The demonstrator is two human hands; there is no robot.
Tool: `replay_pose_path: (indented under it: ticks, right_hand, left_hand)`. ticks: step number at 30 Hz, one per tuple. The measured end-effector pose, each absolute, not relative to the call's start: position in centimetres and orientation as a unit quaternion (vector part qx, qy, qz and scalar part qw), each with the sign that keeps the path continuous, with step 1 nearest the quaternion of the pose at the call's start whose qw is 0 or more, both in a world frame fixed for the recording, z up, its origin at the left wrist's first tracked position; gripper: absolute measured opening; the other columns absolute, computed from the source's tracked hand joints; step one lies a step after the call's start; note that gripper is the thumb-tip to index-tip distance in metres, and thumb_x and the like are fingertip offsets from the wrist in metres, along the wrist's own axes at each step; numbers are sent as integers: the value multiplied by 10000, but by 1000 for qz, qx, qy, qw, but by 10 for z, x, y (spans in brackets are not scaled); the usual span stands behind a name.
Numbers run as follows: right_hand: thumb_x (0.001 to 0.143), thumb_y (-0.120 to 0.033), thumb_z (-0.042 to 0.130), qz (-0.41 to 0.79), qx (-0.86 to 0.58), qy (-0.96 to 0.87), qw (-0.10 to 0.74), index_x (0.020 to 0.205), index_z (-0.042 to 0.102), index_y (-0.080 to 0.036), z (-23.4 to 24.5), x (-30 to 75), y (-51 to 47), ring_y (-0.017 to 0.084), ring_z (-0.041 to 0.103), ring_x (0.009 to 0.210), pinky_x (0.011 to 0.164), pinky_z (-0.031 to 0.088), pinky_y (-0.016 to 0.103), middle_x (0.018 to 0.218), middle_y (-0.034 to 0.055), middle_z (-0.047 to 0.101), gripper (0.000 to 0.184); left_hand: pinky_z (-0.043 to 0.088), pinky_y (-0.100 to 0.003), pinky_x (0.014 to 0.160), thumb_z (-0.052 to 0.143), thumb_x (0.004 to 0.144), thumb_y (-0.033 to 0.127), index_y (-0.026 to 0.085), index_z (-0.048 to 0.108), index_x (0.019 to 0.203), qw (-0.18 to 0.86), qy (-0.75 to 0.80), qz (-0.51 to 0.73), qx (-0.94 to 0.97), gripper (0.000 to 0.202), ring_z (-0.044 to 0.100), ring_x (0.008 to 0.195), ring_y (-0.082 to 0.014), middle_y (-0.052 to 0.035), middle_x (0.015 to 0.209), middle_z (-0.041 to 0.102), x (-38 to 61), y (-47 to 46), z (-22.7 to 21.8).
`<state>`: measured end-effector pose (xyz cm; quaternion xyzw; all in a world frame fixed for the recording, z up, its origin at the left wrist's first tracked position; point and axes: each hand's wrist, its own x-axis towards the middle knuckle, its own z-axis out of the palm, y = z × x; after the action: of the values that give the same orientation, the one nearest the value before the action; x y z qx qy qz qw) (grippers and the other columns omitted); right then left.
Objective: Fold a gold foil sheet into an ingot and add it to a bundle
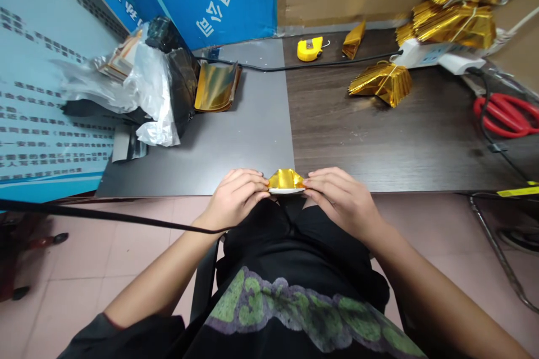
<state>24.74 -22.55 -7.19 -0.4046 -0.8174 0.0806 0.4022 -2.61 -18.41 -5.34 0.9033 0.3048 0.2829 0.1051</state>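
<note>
A piece of gold foil paper [286, 179], folded into a boat-like shape with a pale lower edge, is held level at the table's front edge. My left hand [238, 193] pinches its left end between thumb and fingers. At the opposite end, my right hand [343, 196] grips the foil the same way. Beyond them on the table lie a stack of flat gold foil sheets [215, 87] and a tied bundle of folded gold foil pieces [382, 83].
A yellow tape measure [309, 49] and a single folded foil piece [353, 40] lie at the back. Red-handled scissors [507, 115] and a white power strip [427, 53] are at right. Plastic bags [155, 78] sit left. A black cable [269, 69] crosses the table.
</note>
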Motion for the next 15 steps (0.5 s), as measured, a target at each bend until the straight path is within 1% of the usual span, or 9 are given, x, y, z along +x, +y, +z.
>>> replay_pose_path:
  ticks: [4,7,9,11,13,15]
  right_hand:
    - [929,-90,653,91,-398,-814,413,1090,744,-215,-70,246,-224,231,738,949,855,635,421,960,42,791,223]
    - [940,-102,646,94,-400,-814,410,1028,745,-214,-66,245,-223,221,732,934,835,639,412,946,43,785,173]
    - [940,-112,655,94,-410,-813,402,979,730,-210,-64,245,-223,222,720,939,826,637,413,938,43,779,129]
    - [931,-120,673,93,-421,-811,396,946,712,-207,-63,245,-223,237,701,968,836,628,429,935,40,777,97]
    - [924,-123,682,96,-433,-807,390,938,703,-211,-64,245,-224,253,681,1005,858,613,447,945,36,777,91]
    - [930,-130,675,99,-447,-800,388,945,699,-216,-65,243,-225,260,665,1018,863,597,454,945,36,774,91]
  left_hand:
    - [581,-334,883,660,968,236,200,676,979,129,313,302,891,41,717,966,-155,-27,957,774,-24,-184,-54]
    - [550,-332,864,646,974,234,197,678,969,135,330,287,889,49,672,947,-153,-36,946,741,-24,-184,-53]
    - [503,-336,826,624,989,273,208,691,963,124,362,254,888,97,626,927,-163,-41,955,724,-23,-185,-51]
    - [435,-338,773,596,1004,321,219,705,951,95,392,222,888,159,566,872,-172,-41,921,708,-22,-186,-49]
    - [362,-336,730,563,1018,350,220,706,933,68,409,197,888,211,508,817,-175,-38,862,681,-19,-188,-46]
    - [314,-337,714,530,1032,359,218,696,921,59,420,179,888,244,479,795,-176,-33,831,654,-17,-189,-43]
